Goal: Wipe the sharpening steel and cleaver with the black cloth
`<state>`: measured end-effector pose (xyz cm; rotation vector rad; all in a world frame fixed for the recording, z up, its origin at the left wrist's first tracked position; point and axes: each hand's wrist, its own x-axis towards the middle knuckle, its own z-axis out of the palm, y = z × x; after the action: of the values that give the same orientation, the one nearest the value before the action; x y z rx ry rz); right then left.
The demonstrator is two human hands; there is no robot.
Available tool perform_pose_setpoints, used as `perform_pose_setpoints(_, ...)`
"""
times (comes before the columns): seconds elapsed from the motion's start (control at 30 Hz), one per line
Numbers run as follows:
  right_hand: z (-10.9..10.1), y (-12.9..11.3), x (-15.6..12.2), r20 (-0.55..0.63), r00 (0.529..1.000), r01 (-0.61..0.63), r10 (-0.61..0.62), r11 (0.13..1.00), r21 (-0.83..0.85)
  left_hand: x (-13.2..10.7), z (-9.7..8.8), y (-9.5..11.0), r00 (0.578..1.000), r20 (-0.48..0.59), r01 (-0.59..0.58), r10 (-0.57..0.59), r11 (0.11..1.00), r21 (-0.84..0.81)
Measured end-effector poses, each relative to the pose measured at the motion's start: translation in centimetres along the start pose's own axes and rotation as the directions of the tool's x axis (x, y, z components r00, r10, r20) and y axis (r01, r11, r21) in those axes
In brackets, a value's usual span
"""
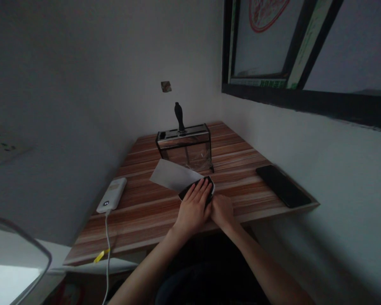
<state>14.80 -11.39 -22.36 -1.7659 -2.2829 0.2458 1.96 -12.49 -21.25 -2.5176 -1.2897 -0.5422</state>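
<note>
My left hand (195,207) lies flat with fingers stretched over a small dark flat piece (186,191) that has a pale edge. Under and beyond that piece, a white sheet of paper (173,173) reaches toward the back left. Close against the left one, my right hand (221,208) is curled closed at the dark piece's near right side; its fingertips and whatever they hold are hidden. Just behind the paper stands a clear-walled box (190,152) with black edges and a shiny top. An upright black handle (179,116) rises from that top.
A wood-grain table (152,205) bears everything. On its left lies a white power bank (112,195) with a white cable (108,237) hanging over the front edge, near a yellow tag (100,256). At right is a black phone (282,185). Walls and a dark-framed window (260,87) bound the table.
</note>
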Motion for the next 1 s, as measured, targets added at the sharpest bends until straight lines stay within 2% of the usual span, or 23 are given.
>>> perform_pose_setpoints(0.3,0.5,0.1,0.2,-0.014,0.999,-0.052,0.052,0.999,0.017,0.6,-0.4,-0.6,0.998,0.028,-0.053,0.051,0.996,0.068)
perform_pose_setpoints(0.63,-0.1,-0.4,0.0,-0.05,0.997,-0.055,0.056,0.998,0.021,0.8,-1.6,-3.0,0.998,0.028,0.058,-0.064,0.982,0.181)
perform_pose_setpoints(1.0,0.3,-0.1,0.0,-0.126,0.991,-0.041,0.048,0.998,0.052,2.1,-2.3,-3.4,0.996,0.001,0.088,-0.092,0.964,0.252)
